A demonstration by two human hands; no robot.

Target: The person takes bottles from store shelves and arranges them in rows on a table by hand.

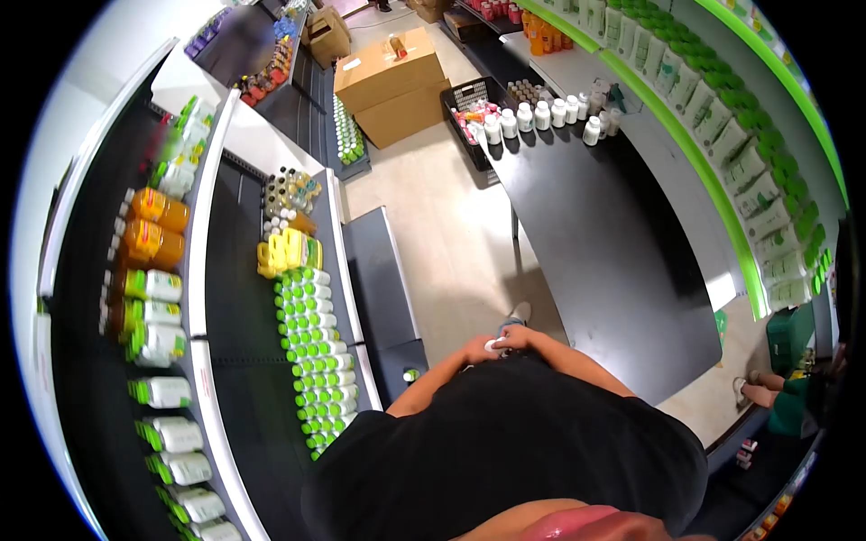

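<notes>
My left hand (477,350) and my right hand (515,338) meet in front of my waist. Between them is a small white bottle (494,345), mostly covered by my fingers. The left fingers are closed around it, and the right fingers press on it from the other side. Similar white bottles (542,115) stand in a row at the far end of the dark table (613,243), out of reach of both hands.
Shelves of green-capped white bottles (316,347) run along my left. A black crate (487,93) and large cardboard boxes (392,90) are ahead. Green-capped tubes (722,135) line the right shelf. Another person's legs (762,392) show at the right. Pale floor (433,234) lies between.
</notes>
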